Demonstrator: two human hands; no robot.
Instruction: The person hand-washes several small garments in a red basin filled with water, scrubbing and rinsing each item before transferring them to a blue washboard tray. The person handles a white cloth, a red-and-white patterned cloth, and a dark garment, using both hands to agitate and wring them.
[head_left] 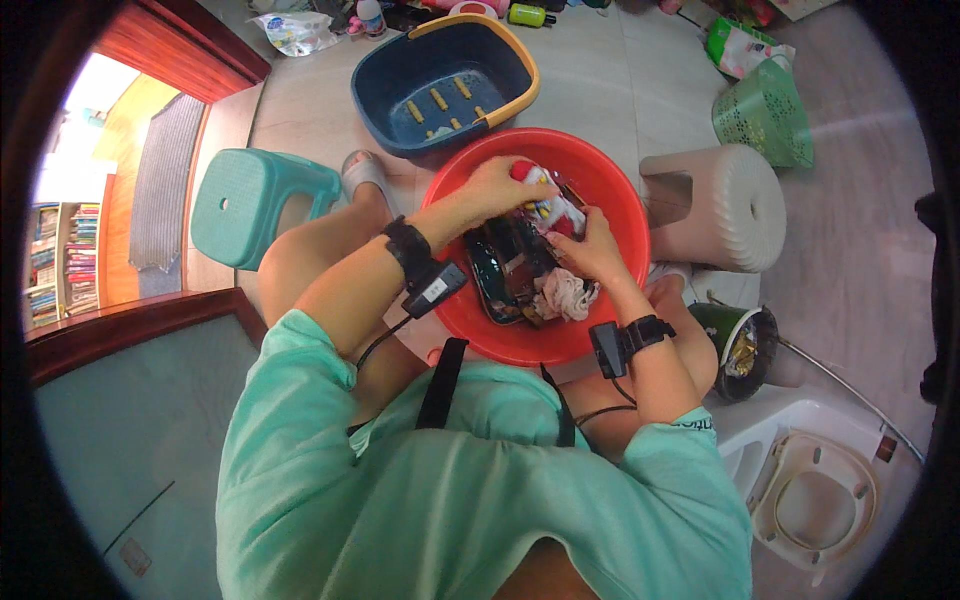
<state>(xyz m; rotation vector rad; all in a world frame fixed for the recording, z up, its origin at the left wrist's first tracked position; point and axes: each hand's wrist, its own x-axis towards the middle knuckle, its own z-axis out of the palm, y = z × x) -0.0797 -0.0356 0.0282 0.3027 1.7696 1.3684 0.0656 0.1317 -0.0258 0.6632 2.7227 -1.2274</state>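
Observation:
A red basin [618, 300] stands on the floor between my legs. Over it, a small wet cloth item [556, 212], white with red and yellow patches, is gripped in both hands; its exact kind is unclear. My left hand [500, 186] closes on its upper left end. Closed at the lower right end is my right hand [592, 248]. Beneath them a dark, glossy rectangular thing [490, 270] lies tilted inside the basin; I cannot tell its kind. A crumpled pale pink cloth [566, 296] rests at its lower right, just below my right hand.
A navy tub with a yellow handle [385, 95] stands beyond the basin. A teal stool [232, 208] is at left, a beige stool [735, 210] at right. Farther right are a green basket [765, 115], a dark bucket [722, 330] and a white toilet seat [775, 500].

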